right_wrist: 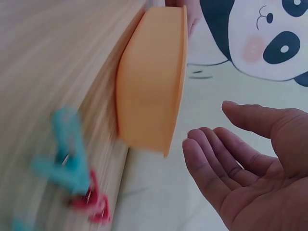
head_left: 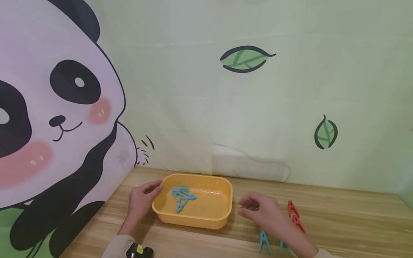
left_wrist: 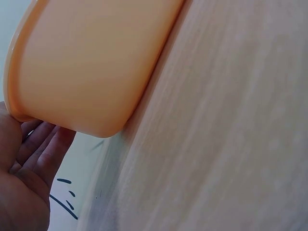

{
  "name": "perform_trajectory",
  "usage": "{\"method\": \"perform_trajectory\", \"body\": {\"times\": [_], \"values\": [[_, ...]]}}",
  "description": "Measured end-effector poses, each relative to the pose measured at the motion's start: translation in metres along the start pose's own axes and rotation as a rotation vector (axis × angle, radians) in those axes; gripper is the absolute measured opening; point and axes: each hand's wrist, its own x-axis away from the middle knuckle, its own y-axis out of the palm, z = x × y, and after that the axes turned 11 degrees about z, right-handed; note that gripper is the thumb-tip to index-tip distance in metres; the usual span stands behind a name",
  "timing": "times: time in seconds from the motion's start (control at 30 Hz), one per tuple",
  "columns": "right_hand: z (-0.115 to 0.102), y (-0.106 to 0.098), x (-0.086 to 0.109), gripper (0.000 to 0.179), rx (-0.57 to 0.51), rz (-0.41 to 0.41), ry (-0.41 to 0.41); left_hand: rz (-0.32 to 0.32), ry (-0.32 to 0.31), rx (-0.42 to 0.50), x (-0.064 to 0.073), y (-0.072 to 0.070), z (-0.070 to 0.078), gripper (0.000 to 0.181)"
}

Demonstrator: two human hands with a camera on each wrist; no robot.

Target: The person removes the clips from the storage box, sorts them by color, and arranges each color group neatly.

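A yellow plastic basin [head_left: 193,221] stands on the wooden table with several blue clothespins [head_left: 179,208] lying at the left of its floor. My left hand [head_left: 139,200] is at the basin's left end, its relaxed fingers right at the rim and outer wall. In the left wrist view the fingers [left_wrist: 53,154] extend along the outside of the wall. To the right of the basin, my right hand [head_left: 266,211] hovers apart from it, fingers loosely bent and nothing between thumb and fingertips. Blue clothespins [head_left: 262,235] lie below that hand, partly hidden by the forearm.
Two red clothespins [head_left: 298,224] lie on the table [head_left: 348,222] right of my right forearm. Behind the table hangs a pale green backdrop [head_left: 180,107] with a panda and leaves. A small black device [head_left: 138,251] sits by the left sleeve.
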Motion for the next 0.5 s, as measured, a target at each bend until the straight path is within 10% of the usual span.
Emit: {"method": "perform_trajectory", "body": {"times": [0.5], "values": [[-0.016,0.064,-0.045,0.012,-0.107,0.055,-0.179,-0.009,-0.013,-0.003,0.001,-0.001,0.002,0.031]]}}
